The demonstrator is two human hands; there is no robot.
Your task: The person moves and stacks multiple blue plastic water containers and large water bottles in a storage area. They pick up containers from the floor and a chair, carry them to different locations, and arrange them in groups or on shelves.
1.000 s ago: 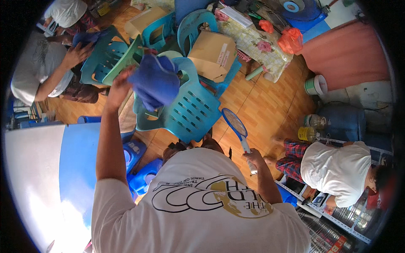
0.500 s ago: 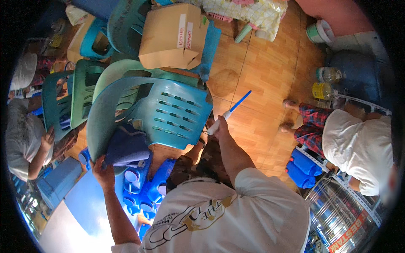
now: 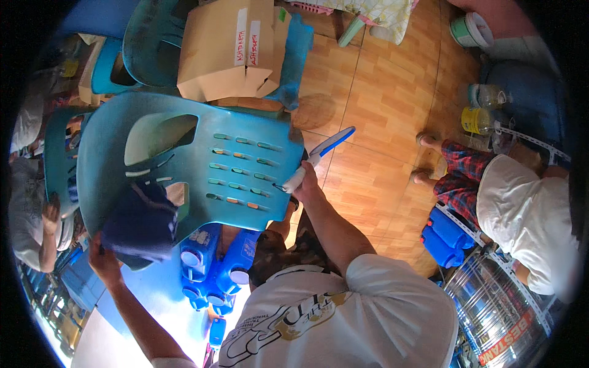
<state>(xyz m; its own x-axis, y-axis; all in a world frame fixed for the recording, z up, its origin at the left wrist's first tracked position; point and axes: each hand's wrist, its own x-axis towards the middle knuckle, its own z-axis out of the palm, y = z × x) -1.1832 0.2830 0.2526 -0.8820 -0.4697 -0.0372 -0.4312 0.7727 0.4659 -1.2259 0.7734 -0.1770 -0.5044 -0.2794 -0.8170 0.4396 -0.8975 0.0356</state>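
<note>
1. The left hand is at the lower left edge of the teal plastic chair, fingers bent against the near edge of a dark blue cloth; whether they grip the cloth, the chair's rim or both, I cannot tell
2. The cloth lies bunched on the lower left part of the chair, just beside an oval opening and left of the rows of slots
3. The right hand has its fingers closed around the white handle of a racket, whose blue-rimmed head is seen nearly edge-on, pointing up and right over the wood-patterned floor
4. Beyond the chair stands a tan cardboard box with white strips on its side; left of the box is a second chair, darker blue-green
5. Below the chair, near the wearer's legs, several blue jugs stand close together
6. On the right, well apart from the racket, a person in a white shirt and plaid shorts bends over a white metal rack, with blue containers and a ridged, shiny tank nearby
7. At the far left another person's hand is beside a teal chair back
</note>
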